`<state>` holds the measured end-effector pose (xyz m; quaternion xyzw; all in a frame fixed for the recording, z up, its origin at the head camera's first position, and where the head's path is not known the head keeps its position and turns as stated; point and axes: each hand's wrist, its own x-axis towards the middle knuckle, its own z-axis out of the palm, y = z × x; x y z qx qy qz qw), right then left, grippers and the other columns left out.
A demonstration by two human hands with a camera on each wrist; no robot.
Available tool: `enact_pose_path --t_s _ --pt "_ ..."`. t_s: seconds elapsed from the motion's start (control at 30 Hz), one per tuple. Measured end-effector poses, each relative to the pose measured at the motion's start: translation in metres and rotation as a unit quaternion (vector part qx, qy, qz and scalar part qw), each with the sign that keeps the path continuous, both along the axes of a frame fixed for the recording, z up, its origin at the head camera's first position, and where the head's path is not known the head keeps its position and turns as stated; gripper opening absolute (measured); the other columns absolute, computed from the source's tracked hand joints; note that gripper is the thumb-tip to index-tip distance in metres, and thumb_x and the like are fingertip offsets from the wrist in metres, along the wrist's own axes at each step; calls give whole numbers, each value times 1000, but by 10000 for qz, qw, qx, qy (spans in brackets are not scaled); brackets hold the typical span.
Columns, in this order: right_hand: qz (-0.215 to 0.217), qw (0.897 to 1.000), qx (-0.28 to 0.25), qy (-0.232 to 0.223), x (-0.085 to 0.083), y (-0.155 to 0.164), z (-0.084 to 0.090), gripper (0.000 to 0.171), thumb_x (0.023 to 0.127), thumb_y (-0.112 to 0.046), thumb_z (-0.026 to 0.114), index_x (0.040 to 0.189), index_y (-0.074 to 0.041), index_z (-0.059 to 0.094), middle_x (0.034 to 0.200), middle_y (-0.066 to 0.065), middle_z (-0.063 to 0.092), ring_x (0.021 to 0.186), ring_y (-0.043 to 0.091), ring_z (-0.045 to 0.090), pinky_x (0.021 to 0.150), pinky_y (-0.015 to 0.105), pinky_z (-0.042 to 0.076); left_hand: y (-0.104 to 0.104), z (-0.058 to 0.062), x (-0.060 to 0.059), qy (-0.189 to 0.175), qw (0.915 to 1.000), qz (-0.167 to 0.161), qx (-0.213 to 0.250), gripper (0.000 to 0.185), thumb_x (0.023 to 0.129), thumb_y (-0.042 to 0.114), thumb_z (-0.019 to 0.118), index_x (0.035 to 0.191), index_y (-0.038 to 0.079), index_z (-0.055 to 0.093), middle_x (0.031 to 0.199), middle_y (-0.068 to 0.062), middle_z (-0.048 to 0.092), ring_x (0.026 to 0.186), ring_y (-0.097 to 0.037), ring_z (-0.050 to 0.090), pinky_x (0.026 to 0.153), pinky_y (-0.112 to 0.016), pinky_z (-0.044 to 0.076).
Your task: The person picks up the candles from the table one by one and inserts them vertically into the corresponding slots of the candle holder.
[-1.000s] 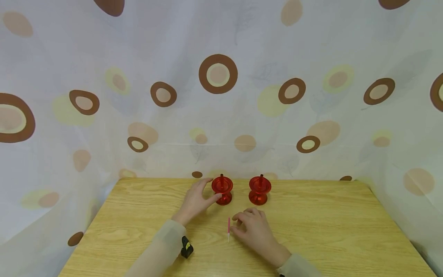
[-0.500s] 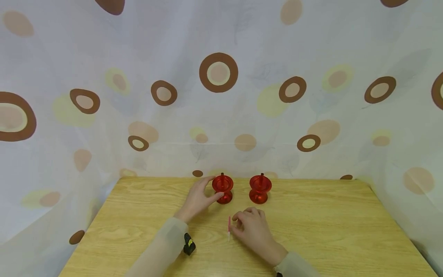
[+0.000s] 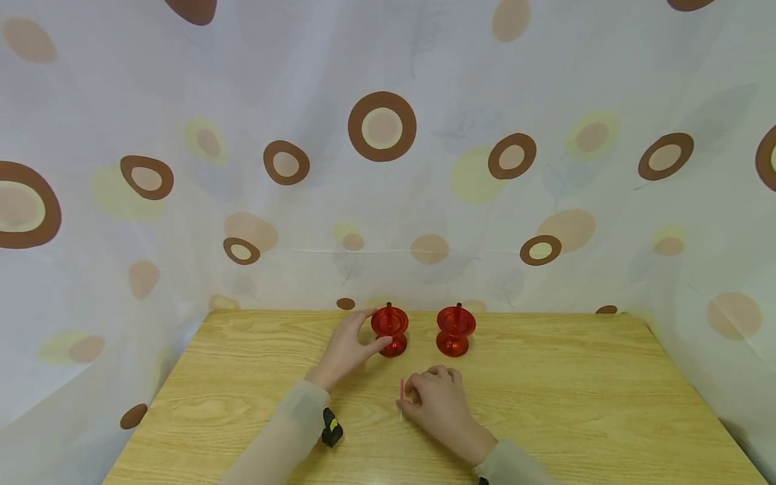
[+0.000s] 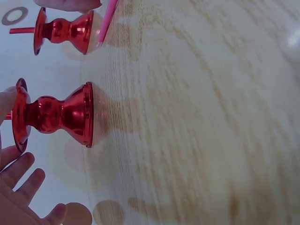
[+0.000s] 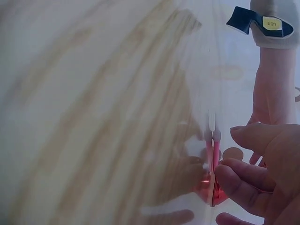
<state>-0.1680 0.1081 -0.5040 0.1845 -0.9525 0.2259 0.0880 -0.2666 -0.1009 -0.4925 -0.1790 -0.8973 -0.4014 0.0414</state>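
Two shiny red candle holders stand upright near the table's back edge. My left hand holds the left candle holder; in the left wrist view its thumb and a finger lie at the dish of that holder. To the right stands the other candle holder. Nearer me, a slim pink stick with a thin pale end lies on the wood. My right hand reaches over it, thumb and forefinger bent. In the right wrist view a finger is at the stick, with a gap to the thumb.
The wooden table extends to both sides of the hands. A white curtain with brown and beige circles hangs behind it and along both sides. A black wrist strap is on the left sleeve.
My right hand has shifted slightly left, and its thumb now covers part of the pink stick. My left hand has closed in a little on the left candle holder. Both holders stay in place.
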Motion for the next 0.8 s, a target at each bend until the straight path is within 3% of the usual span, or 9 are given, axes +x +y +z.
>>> enact_pose_path --t_s 0.3,0.8 --pt "-4 9996 3 -297 0 -3 0 29 86 -37 85 74 -25 61 65 -15 43 87 19 48 92 59 39 2 0 -1 23 10000 -30 77 69 96 41 76 152 9 53 151 -9 57 144 -34 47 118 -56 37" --pt "-2 9997 47 -245 -2 -8 -1 29 85 -30 87 72 -23 62 61 -15 45 94 24 57 94 59 41 3 0 -4 -80 9997 4 210 70 96 44 75 152 8 52 152 -10 55 146 -35 44 119 -57 35"
